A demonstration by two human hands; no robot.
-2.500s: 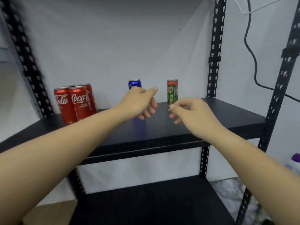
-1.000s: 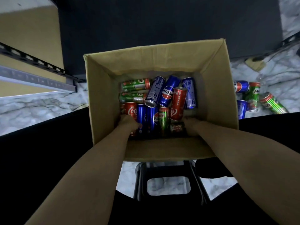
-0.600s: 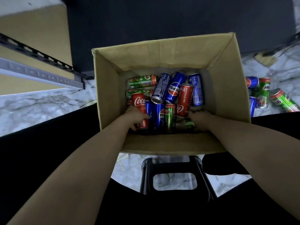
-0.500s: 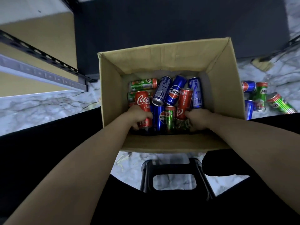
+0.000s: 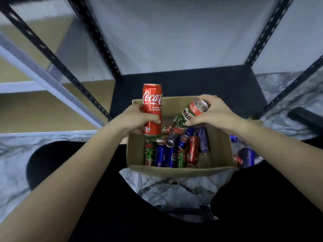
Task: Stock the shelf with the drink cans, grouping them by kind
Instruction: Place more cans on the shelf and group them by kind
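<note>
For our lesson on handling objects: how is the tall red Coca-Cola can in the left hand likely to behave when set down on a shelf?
The Coca-Cola can is tall and slim, so it probably tips easily if nudged. On its side it would likely roll, being round. The left hand wraps only its lower half; the smooth metal may be slippery.
</note>
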